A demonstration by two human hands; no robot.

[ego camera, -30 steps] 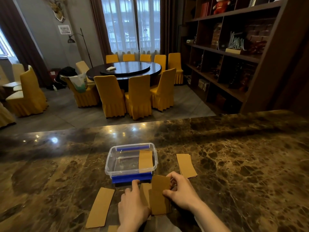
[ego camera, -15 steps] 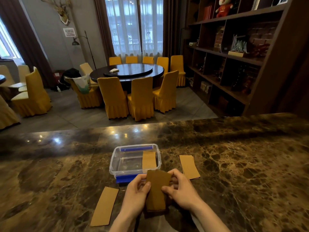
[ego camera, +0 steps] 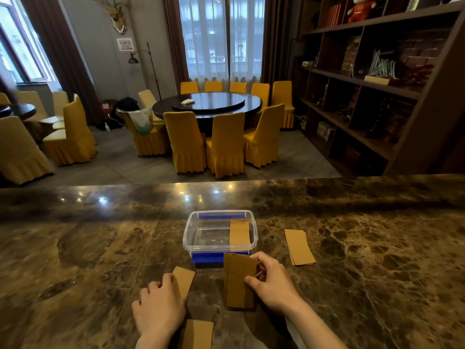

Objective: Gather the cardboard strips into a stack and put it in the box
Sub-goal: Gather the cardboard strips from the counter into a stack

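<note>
A clear plastic box (ego camera: 187, 235) with blue clips stands on the marble counter, with one cardboard strip (ego camera: 239, 234) lying inside at its right. My right hand (ego camera: 271, 280) holds a small stack of strips (ego camera: 237, 283) in front of the box, its lower end on the counter. My left hand (ego camera: 159, 306) lies on another strip (ego camera: 185, 279) to the left, fingers over its near end. One more strip (ego camera: 197, 333) lies near the front edge. A small pile of strips (ego camera: 298, 246) lies to the right of the box.
The brown marble counter (ego camera: 377, 260) stretches wide on both sides. Beyond its far edge are a round dark table with yellow chairs (ego camera: 208, 107) and a dark bookshelf (ego camera: 377, 84) at the right.
My left hand let go of the stack and moved left onto a loose strip. My right hand keeps the stack alone. The view has shifted.
</note>
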